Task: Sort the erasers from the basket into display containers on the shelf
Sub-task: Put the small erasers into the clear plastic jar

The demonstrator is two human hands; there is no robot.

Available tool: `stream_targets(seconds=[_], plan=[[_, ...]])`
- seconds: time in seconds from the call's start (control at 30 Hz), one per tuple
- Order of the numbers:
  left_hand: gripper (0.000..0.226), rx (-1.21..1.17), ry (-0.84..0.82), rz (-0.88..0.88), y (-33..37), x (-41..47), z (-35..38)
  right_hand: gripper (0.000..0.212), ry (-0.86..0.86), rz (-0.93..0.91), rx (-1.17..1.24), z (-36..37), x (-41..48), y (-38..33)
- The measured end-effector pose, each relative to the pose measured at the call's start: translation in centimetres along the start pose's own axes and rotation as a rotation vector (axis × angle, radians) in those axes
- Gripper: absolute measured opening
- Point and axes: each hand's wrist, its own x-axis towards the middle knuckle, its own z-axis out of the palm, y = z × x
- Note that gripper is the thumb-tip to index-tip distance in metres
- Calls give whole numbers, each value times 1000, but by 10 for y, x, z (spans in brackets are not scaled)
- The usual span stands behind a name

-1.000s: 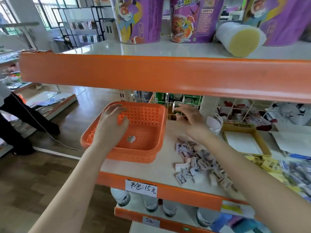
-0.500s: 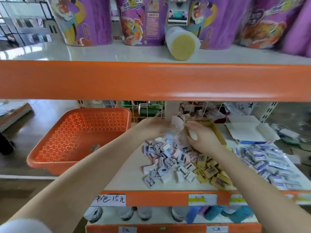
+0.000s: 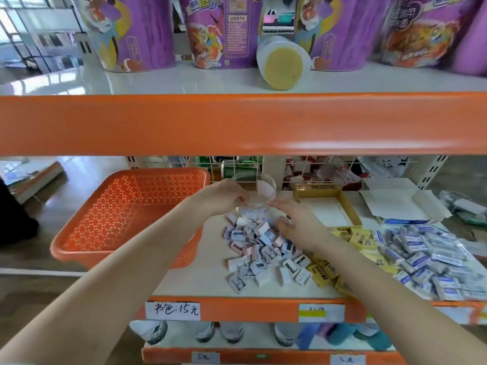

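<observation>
A clear plastic jar (image 3: 259,189) stands tilted at the back of the middle shelf, its mouth toward a heap of small pink, blue and white erasers (image 3: 261,250). My left hand (image 3: 224,197) grips the jar's left side at the rim. Over the top of the heap lies my right hand (image 3: 292,221), its straight fingers reaching the jar's mouth; whether it holds an eraser is hidden. The orange perforated basket (image 3: 126,206) sits to the left and hangs over the shelf edge, with no erasers visible inside.
Yellow erasers (image 3: 362,241) and blue-white erasers (image 3: 427,255) lie in heaps to the right. Behind them are an open yellow cardboard box (image 3: 320,189) and a white box (image 3: 390,200). The orange upper shelf beam (image 3: 242,123) hangs low overhead, with purple tubs (image 3: 139,35) above it.
My left hand left the basket and took hold of the clear jar. My right hand came back from the jar onto the eraser heap. The view swung right.
</observation>
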Motion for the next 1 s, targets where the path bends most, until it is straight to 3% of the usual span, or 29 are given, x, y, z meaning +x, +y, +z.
stream_targets(seconds=[0.13,0.23,0.3,0.43,0.53,0.63,1.0], plan=[[39,9,-13,-18,19,-13,-17,44,30,-29,87,-7,-1,-2],[49,-101,164,21,45,-37,-18,41,3,-40,129,-17,-4,-2],[49,-143,228,60,57,-51,-4,45,-102,-30,85,-23,-4,-1],[64,-188,107,-59,64,-65,41,64,-383,-42,32,-29,-8,4],[76,-267,65,-97,61,-66,66,82,-468,-24,5,-22,-11,9],[79,-335,93,-109,57,-64,78,88,-433,-43,-47,-11,-10,12],[61,-624,256,-229,48,-69,90,69,-309,-39,8,-6,-10,9]])
